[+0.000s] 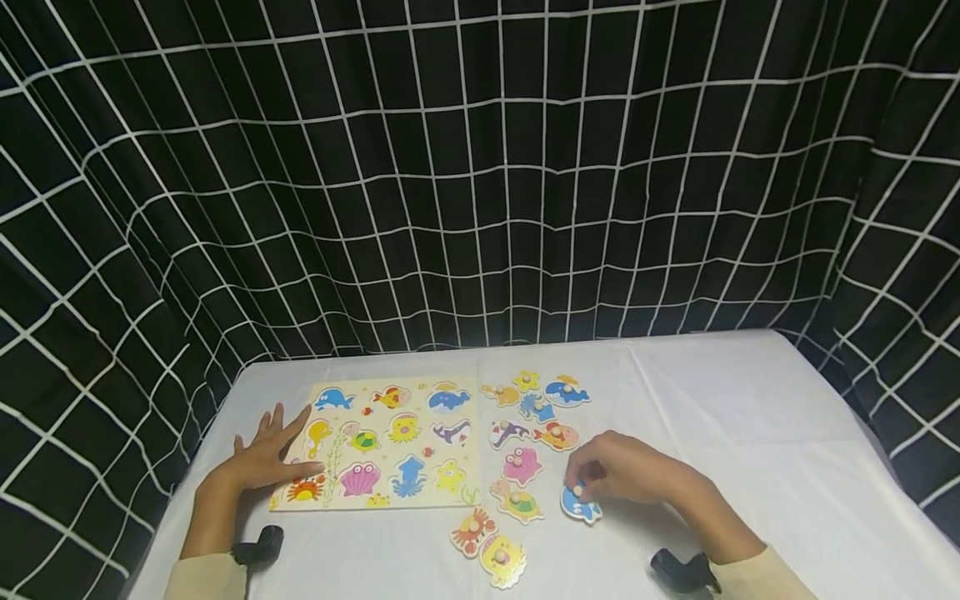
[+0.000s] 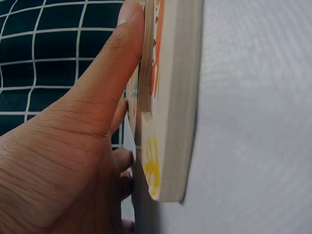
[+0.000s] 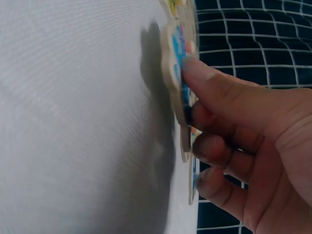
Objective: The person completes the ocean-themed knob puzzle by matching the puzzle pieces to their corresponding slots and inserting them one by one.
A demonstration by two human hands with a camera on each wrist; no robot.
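A wooden peg-puzzle board (image 1: 375, 503) with printed sea-animal shapes lies on the left of the white table. My left hand (image 1: 266, 454) rests at its left edge with fingers spread, the thumb over the crab picture; the left wrist view shows that thumb (image 2: 105, 73) along the board's face. With thumb and fingers, my right hand (image 1: 630, 471) pinches a blue-and-white dolphin piece (image 1: 576, 507) at its knob. In the right wrist view the piece (image 3: 174, 73) shows edge-on, its shadow on the cloth beside it.
Between board and right hand lie loose knobbed pieces: a starfish (image 1: 528, 381), whale (image 1: 564, 393), squid (image 1: 534, 408), red fish (image 1: 558, 436), pink shell (image 1: 522, 467), turtle (image 1: 522, 505), crab (image 1: 471, 535), yellow octopus (image 1: 504, 567) and others. A black grid curtain (image 1: 487, 167) hangs around the table.
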